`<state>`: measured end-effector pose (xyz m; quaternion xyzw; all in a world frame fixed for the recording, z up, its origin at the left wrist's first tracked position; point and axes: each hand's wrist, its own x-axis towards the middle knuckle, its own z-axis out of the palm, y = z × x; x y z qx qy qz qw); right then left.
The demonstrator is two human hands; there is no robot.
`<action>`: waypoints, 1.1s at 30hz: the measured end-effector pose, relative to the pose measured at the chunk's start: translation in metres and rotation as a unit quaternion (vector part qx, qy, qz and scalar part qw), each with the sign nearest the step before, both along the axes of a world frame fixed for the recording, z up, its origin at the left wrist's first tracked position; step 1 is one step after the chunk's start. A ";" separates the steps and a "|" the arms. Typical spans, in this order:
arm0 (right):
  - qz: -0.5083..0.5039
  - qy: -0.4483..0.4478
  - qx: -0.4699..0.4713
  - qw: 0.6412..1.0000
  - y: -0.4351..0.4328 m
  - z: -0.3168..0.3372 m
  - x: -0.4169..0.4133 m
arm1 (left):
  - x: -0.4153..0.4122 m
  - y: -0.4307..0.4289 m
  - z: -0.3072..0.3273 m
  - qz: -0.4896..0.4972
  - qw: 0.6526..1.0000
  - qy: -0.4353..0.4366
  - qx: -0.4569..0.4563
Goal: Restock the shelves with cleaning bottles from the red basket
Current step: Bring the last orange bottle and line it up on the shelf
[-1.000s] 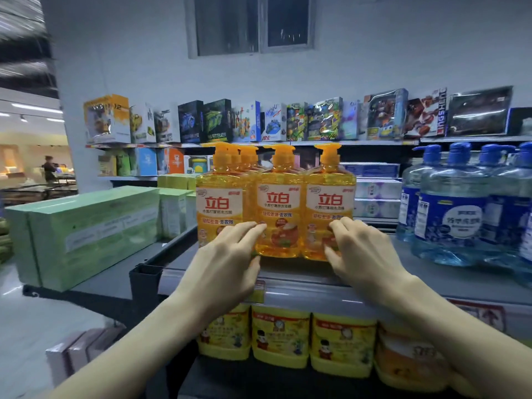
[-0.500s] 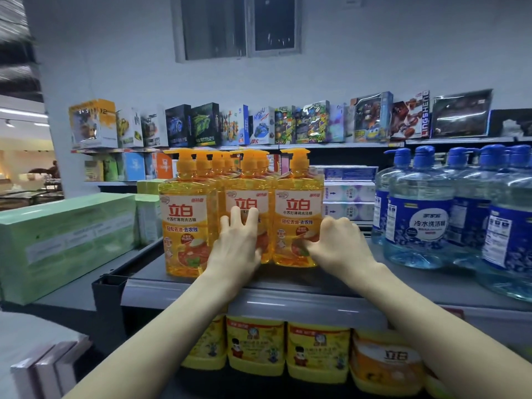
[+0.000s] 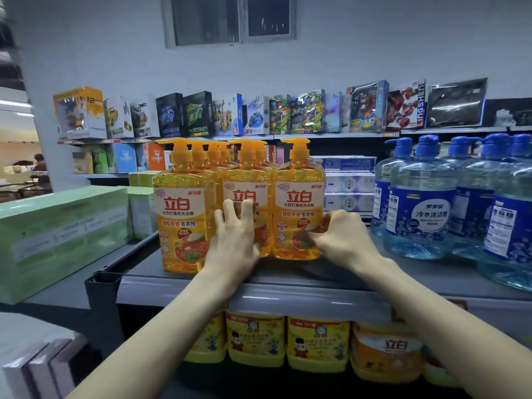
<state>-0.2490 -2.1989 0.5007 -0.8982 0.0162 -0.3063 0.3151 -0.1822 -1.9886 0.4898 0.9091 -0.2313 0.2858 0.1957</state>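
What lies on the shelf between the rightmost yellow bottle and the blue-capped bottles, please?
In the head view, only the right hand, gripping the rightmost yellow bottle; otherwise bare shelf up to the blue-capped bottles, with stacked boxes behind.

Dim bluish light, warped blurry edges

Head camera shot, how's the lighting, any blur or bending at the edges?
Head view: dim, bluish light; the yellow bottles are sharp, labels readable; the green boxes at the left edge are smeared; the blue bottles at the right lean outward, wide-angle distortion; glare streaks the dark toy box upper right.
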 end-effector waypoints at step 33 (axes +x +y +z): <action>-0.190 0.013 -0.252 0.949 -0.214 -0.010 -0.260 | -0.198 -0.264 0.013 -0.166 0.980 0.099 0.040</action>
